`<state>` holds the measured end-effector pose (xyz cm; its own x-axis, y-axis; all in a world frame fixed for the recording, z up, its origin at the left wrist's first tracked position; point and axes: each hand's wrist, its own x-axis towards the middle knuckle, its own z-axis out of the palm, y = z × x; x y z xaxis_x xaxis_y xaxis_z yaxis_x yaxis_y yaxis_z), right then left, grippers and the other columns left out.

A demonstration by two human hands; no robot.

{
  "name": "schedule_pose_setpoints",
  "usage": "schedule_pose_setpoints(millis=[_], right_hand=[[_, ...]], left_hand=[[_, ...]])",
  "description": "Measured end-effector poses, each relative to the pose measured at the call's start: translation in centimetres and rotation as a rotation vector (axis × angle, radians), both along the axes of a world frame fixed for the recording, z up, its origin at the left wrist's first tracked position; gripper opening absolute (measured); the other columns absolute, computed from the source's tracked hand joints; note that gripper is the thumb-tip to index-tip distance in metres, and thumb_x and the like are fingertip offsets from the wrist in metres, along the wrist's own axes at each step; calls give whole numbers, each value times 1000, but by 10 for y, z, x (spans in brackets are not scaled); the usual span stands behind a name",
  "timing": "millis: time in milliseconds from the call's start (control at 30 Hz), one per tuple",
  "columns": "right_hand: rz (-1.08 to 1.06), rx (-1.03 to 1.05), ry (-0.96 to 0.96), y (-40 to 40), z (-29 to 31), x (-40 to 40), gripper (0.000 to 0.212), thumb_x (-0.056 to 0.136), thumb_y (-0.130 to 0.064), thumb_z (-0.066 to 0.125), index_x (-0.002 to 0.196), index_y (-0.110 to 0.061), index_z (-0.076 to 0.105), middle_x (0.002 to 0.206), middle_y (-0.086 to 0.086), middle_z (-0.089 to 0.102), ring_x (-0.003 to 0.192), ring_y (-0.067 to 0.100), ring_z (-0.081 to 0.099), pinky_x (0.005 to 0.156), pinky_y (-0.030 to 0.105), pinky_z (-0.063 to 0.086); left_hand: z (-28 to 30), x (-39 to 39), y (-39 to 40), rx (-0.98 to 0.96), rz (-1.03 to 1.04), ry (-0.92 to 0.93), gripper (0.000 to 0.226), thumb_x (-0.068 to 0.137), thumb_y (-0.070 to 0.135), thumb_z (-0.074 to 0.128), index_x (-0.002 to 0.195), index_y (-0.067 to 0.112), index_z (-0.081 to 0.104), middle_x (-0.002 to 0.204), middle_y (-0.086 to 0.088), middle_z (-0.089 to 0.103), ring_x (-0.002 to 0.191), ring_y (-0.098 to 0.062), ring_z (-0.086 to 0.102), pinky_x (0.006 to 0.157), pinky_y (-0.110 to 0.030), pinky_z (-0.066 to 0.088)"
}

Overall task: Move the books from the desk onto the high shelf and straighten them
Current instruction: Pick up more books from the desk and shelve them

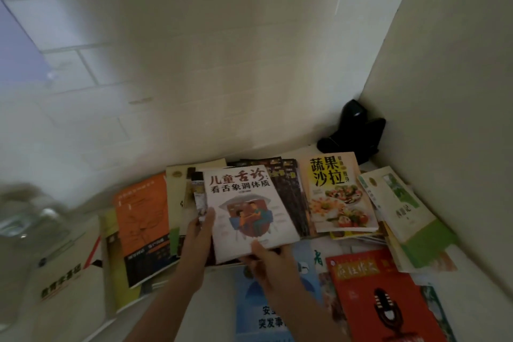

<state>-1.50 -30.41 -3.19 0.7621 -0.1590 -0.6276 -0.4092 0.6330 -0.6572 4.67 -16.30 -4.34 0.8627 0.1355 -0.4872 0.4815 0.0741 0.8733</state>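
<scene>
Lifting white book (244, 208): left grip (198, 233) pinches its left edge, right grip (266, 258) its bottom edge. Other books around both grips lie scattered on surface (469, 264); shelving, straightening seemingly barely begun.

Both bare forearms reach forward and up from the bottom of the view, converging toward the centre. Left hand (200, 230): held edge-on, thumb up, thumb laid along the left edge of the white paperback book with the red-and-black title and the drawing of two seated figures (247, 214); fingers hidden behind it. Right hand (268, 259): back of hand toward the camera, thumb pressed on the cover at the book's near bottom edge, fingers curled beneath. Wrists straight, sleeves not visible.
</scene>
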Motion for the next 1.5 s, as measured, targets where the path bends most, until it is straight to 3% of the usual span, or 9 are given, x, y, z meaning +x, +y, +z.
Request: schedule_pose_setpoints(millis=[333,533,733,833,900,1067,1233,1367,1500], right_hand=[[311,-373,293,-44,5,-5,58,71,-56,75,77,2,69,75,17,71,72,30,66,80,49,58],[308,-176,258,-82,5,3,70,78,-70,55,107,-7,65,100,17,73,96,35,69,85,46,57],[415,-107,-10,-99,12,-5,52,82,-49,62,114,-8,66,107,16,71,95,31,70,80,44,56],[436,-80,-169,-107,14,-19,33,92,-40,51,102,-11,64,78,4,68,65,16,66,59,32,53],[408,-231,-269,-108,12,-25,21,93,-25,58,113,-19,61,101,5,72,90,21,70,71,37,58],[323,-773,-395,-109,6,-52,51,90,-6,64,133,-25,43,123,-5,62,113,15,62,85,36,57],[353,-822,-266,-102,-11,-91,74,78,-63,62,138,-53,19,144,-15,42,130,4,47,103,37,48],[428,-939,-240,-95,-15,-95,75,87,-39,61,145,-29,14,145,-9,34,138,15,36,110,20,35],[462,-975,-125,-93,-17,-93,93,88,-37,64,151,-12,0,151,-9,16,144,11,14,108,7,17]], left_hand=[[-3,-4,3,-38,-29,-38,67,65,25,86,123,20,53,113,-7,69,97,-27,69,79,-50,58],[11,-23,5,-295,-102,28,33,81,13,71,111,23,60,101,-9,74,87,-28,73,62,-38,60],[4,-52,-2,-110,-206,-25,50,82,17,73,124,29,51,111,-5,71,95,-26,71,78,-52,58],[5,-65,-7,8,-257,-152,55,83,11,71,124,35,43,112,0,67,92,-15,71,68,-38,61],[9,-70,-15,52,-297,-226,61,83,3,69,127,32,38,111,4,64,91,-7,70,61,-25,58],[10,-66,-32,149,-337,-361,62,80,-9,68,125,21,38,112,11,64,99,-1,65,70,-18,57],[-11,-88,-37,178,-366,-336,67,82,-4,68,129,31,35,124,12,53,111,6,56,88,-18,53],[-15,-98,-35,191,-376,-306,75,81,0,71,131,36,30,131,11,49,122,-12,52,102,-37,47],[1,-103,-47,74,-370,-296,93,72,-2,78,139,23,18,118,19,43,100,13,56,85,-13,50]])
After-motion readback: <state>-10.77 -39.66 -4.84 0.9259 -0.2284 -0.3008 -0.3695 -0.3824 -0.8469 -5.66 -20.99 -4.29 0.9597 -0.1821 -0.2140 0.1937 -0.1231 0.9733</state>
